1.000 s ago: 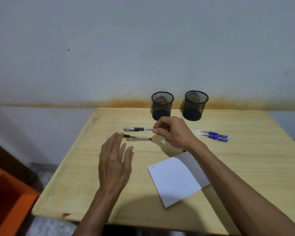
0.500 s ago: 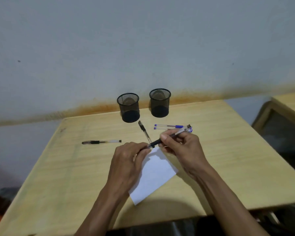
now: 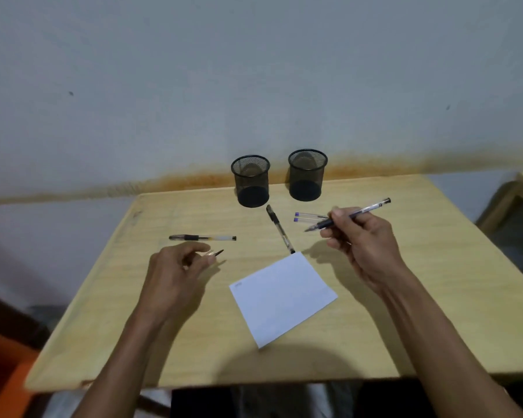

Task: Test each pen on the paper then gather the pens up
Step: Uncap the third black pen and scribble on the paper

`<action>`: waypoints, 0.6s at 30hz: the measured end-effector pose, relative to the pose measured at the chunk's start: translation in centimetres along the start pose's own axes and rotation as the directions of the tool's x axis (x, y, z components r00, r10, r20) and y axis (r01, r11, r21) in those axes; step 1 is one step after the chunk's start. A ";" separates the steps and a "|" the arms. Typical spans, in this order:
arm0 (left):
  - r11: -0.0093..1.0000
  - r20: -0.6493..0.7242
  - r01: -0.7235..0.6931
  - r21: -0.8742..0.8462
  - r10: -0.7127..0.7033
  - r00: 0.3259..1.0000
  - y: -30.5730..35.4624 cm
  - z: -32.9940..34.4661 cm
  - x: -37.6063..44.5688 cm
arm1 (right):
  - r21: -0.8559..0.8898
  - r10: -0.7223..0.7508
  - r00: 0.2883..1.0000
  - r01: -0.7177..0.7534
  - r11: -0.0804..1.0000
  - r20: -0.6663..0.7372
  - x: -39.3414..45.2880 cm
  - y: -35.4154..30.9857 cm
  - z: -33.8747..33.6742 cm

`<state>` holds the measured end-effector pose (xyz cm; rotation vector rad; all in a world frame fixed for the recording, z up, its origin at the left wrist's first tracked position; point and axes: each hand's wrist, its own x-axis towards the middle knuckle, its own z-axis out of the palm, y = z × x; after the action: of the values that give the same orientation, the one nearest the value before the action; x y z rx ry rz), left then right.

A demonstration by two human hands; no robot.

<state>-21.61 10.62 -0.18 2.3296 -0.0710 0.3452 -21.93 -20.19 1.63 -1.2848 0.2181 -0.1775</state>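
Your right hand (image 3: 360, 239), right of centre, grips an uncapped pen (image 3: 349, 215) between thumb and fingers, tip pointing left, held above the table (image 3: 405, 297). Your left hand (image 3: 175, 273), left of centre, pinches the pen cap (image 3: 215, 253). The paper (image 3: 283, 297) lies at centre. Two black pens (image 3: 201, 237) (image 3: 280, 229) and two blue-capped pens (image 3: 310, 217) lie above it, before two mesh cups (image 3: 251, 181).

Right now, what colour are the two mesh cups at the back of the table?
Black mesh cups, clearest in the head view.
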 end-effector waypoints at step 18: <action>0.953 -0.147 -0.294 0.080 0.303 0.942 -2.7 4.0 -2.1 | -0.116 0.098 0.994 -0.091 0.989 0.057 -2.2 4.4 5.8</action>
<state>-22.29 9.59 -5.34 2.3400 -0.3438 0.6897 -22.54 -13.01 -0.91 -1.3878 0.2378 -0.0443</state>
